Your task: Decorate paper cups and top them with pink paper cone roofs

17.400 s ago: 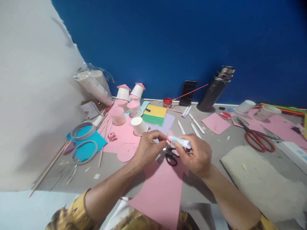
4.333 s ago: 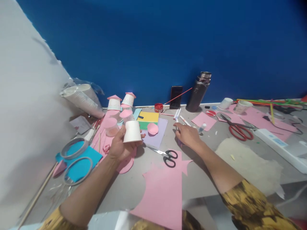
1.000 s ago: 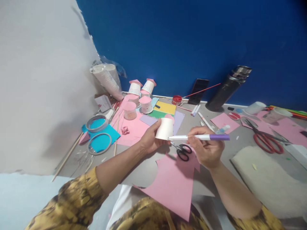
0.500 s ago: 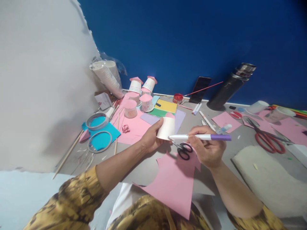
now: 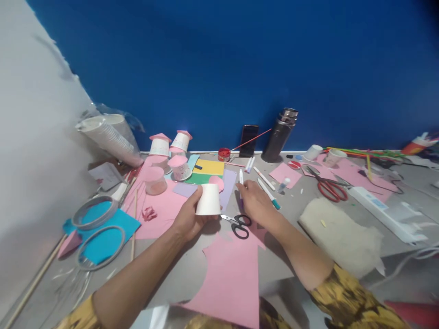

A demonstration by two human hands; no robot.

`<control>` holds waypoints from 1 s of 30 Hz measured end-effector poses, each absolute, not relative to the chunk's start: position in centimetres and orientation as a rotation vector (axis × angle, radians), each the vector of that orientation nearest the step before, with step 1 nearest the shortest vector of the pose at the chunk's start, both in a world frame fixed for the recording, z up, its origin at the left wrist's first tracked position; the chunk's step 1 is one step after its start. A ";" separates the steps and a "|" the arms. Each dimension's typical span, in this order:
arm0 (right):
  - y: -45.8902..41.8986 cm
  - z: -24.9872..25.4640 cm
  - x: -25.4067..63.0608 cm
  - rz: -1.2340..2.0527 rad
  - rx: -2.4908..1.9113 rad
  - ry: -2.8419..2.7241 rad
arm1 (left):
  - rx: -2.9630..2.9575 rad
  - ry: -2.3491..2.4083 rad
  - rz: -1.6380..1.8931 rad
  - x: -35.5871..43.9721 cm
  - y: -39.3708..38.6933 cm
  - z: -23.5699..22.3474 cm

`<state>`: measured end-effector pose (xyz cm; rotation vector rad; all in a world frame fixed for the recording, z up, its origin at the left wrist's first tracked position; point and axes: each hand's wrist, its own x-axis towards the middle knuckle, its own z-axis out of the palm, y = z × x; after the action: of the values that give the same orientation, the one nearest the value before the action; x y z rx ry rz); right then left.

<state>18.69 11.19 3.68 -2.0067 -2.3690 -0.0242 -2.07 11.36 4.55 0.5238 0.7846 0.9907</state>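
My left hand [image 5: 188, 214] is closed round a white paper cup [image 5: 208, 200], which is upside down above the table. My right hand [image 5: 255, 201] has its fingers on a white marker [image 5: 241, 176] with a purple end, low at the tabletop beside other markers. The marker's white end points away from me. Between my hands lie small scissors [image 5: 240, 226] with black handles. Below them is a cut sheet of pink paper [image 5: 233, 278]. A white marker with a teal end [image 5: 269, 193] lies just right of my right hand.
Decorated cups with pink paper tops [image 5: 179, 168] stand at the back left, near stacked paper cups [image 5: 108, 137]. A black flask [image 5: 279, 137] and a phone [image 5: 248, 140] lean by the blue wall. Red-handled scissors [image 5: 332, 189], a beige cloth [image 5: 339, 237] and a power strip [image 5: 384, 214] lie right.
My right hand has taken the marker away from the cup's rim and down to the tabletop among the other markers. The cup stays in my left hand. The view has swung right.
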 end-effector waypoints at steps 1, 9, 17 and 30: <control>11.2 3.8 18.7 -0.016 -2.051 -2.393 | 0.528 0.792 0.991 -2.0 11.3 4.7; 11.6 4.2 19.0 0.027 -2.133 -2.385 | 0.573 0.789 0.991 -2.2 11.3 4.4; 16.3 5.5 22.8 -0.034 -2.465 -2.008 | 0.606 0.768 0.962 -2.3 11.1 4.1; 18.1 7.1 23.1 -0.013 -2.515 -1.880 | 0.997 0.677 0.932 -2.2 10.3 2.7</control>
<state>23.11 18.08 7.06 -2.5152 -1.8805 -0.0128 -2.19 10.27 2.71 0.9966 0.6773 0.9320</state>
